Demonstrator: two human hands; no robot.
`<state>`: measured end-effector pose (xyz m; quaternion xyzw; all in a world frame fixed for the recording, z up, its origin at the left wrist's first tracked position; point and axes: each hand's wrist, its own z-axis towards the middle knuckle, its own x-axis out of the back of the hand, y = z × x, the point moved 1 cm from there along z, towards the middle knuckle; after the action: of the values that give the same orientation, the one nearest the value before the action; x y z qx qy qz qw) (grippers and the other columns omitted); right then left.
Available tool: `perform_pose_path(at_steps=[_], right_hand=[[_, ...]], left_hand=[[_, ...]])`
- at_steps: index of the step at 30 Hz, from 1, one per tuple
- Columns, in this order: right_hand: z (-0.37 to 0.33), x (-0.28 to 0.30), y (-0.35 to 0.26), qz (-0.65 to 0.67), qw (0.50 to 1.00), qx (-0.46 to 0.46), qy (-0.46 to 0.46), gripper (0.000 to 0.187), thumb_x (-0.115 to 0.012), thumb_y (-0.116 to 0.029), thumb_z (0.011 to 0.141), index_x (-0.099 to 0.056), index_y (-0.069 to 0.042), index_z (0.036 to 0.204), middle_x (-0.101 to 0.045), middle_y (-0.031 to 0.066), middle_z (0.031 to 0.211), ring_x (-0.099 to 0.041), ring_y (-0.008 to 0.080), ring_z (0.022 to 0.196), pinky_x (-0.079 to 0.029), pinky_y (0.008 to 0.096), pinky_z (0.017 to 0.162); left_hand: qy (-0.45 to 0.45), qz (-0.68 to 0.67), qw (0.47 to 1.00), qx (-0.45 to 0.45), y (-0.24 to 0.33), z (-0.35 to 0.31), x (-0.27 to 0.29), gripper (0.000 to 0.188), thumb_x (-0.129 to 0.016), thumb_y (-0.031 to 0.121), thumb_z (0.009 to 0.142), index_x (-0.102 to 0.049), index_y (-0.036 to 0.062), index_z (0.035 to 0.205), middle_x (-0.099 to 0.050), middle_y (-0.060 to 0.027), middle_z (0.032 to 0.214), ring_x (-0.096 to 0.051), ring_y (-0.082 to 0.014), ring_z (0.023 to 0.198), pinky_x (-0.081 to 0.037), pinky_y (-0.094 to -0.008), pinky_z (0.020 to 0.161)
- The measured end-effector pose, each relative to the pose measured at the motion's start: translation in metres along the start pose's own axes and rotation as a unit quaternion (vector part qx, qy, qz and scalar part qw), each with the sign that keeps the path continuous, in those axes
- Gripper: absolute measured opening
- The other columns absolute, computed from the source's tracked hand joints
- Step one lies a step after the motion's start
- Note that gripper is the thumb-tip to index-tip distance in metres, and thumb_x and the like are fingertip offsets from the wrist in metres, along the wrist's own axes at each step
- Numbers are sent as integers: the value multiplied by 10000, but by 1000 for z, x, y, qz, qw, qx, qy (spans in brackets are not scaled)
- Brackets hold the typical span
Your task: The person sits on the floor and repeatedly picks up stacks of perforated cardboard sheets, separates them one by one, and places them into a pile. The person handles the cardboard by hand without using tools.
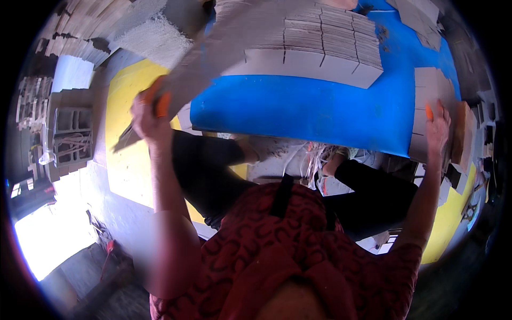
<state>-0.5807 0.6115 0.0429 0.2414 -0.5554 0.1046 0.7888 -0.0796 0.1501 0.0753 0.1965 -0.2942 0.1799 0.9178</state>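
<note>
My left hand [149, 114] is closed on a flat brown-grey cardboard sheet [198, 72], tilted and smeared by motion. The sheet sticks out past the hand on both sides, its upper end crossing in front of a stack of cut cardboard sheets [333, 40]. That stack lies on a blue tabletop [298, 106]. Over at the table's right edge, my right hand [437, 128] rests on slotted cardboard [426, 88] with its fingers stretched out. Orange covers show on a digit of each hand.
Yellow sheets [130, 176] lie to the left and lower right. A grey crate [73, 136] stands at far left, near more cardboard piles [80, 48]. Pale strips [314, 160] lie tangled under the table between my feet. More cardboard [418, 18] sits at the far right.
</note>
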Motion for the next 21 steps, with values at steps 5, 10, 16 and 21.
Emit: perform_pose_path(at_steps=[5,10,16,21], right_hand=[[-5,-53,30,-71,994,-50,-63,571,-707,-186,819,-514,-99,1349,-488,108,1387,-426,337,1303,-419,497,1037],[22,-89,126,107,991,-66,-51,339,-744,-173,718,-654,-52,1021,-650,142,1040,-613,336,1012,-471,435,837],[19,-64,99,101,989,-111,-2,333,-694,-243,820,-614,-59,1086,-648,159,1054,-627,356,961,-465,461,801],[10,-49,120,145,983,-91,60,367,-722,-270,837,-617,-4,1067,-652,165,1024,-628,340,931,-472,439,808]], left_hand=[[149,-92,926,335,-95,-71,66,310,-692,3,846,-678,22,1155,-690,-90,1019,-626,-174,937,-494,-305,853],[113,-32,855,504,-142,-163,91,368,-658,113,764,-703,16,1116,-696,-94,982,-617,-196,896,-478,-312,844],[16,-69,746,662,-180,-278,79,369,-611,127,724,-726,-20,1043,-723,-160,974,-654,-243,885,-505,-336,811],[-188,-7,821,539,-206,-359,27,274,-578,231,835,-668,-26,869,-703,-149,836,-655,-222,750,-516,-348,686]])
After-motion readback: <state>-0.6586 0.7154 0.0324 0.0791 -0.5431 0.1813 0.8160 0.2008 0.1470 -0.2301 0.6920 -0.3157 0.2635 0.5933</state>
